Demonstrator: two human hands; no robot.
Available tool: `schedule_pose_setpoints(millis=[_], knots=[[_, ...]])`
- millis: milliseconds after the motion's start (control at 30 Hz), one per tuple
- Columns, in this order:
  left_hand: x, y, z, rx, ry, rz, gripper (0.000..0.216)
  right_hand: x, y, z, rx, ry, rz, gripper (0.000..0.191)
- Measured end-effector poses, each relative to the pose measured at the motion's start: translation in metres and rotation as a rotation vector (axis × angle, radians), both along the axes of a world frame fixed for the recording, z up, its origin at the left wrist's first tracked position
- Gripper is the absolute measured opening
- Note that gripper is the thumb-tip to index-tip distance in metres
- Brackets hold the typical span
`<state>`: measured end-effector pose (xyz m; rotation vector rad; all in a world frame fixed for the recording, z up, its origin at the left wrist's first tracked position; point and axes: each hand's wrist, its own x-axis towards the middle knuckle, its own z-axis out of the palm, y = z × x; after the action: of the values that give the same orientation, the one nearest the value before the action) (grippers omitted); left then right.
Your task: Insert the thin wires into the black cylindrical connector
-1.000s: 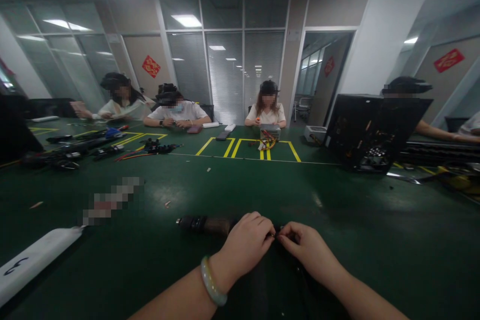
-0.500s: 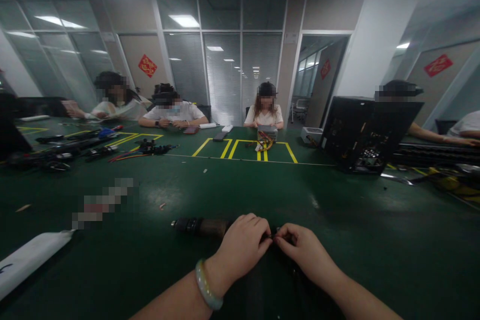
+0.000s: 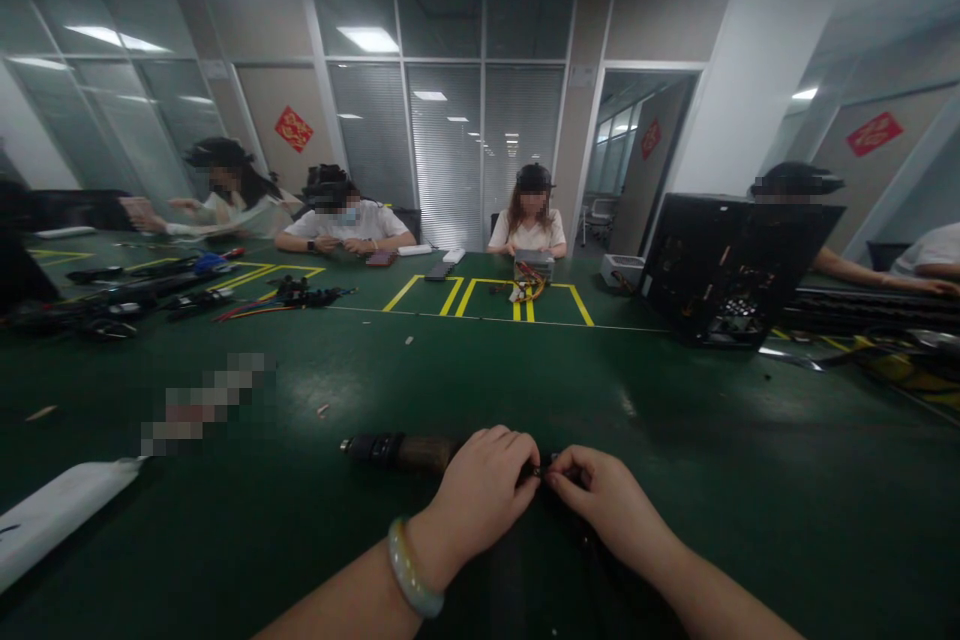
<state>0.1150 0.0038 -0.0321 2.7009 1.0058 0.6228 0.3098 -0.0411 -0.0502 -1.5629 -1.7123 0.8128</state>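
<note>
A dark cylindrical tool that looks like an electric screwdriver (image 3: 424, 454) lies on the green table, its metal tip pointing left. My left hand (image 3: 487, 475), a pale bangle (image 3: 414, 570) at its wrist, covers the tool's right part. Its thumb and fingers are pinched together around a small dark piece too small to name. Close beside it, almost fingertip to fingertip, my right hand (image 3: 596, 490) is also closed in a pinch, and what it grips is hidden. A dark cord (image 3: 586, 542) shows faintly under the right hand.
A white handle-like object (image 3: 67, 510) with a blurred-out end lies at left. Black cables (image 3: 300, 292) and parts cover the back left. A black computer case (image 3: 739, 270) stands at back right. Power supplies (image 3: 624, 270) sit near seated co-workers across the table (image 3: 450, 370).
A thin gap with a small dark piece now shows between my fingertips, which have drawn slightly apart. The tool lies in about the same place.
</note>
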Motion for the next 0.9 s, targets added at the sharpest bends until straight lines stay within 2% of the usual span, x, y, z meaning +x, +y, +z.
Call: schedule_pose_setpoints(millis=[400,900], knots=[[0.0017,0.0021,-0.0015,0.001,0.007,0.002,0.008,-0.0001,0.0024,-0.0056,0.021,0.000,-0.004,0.010],[0.0024,0.0013,0.0016,0.015,0.040,0.015,0.006,0.0000,0.0010,-0.0014,0.007,-0.009,-0.010,0.011]])
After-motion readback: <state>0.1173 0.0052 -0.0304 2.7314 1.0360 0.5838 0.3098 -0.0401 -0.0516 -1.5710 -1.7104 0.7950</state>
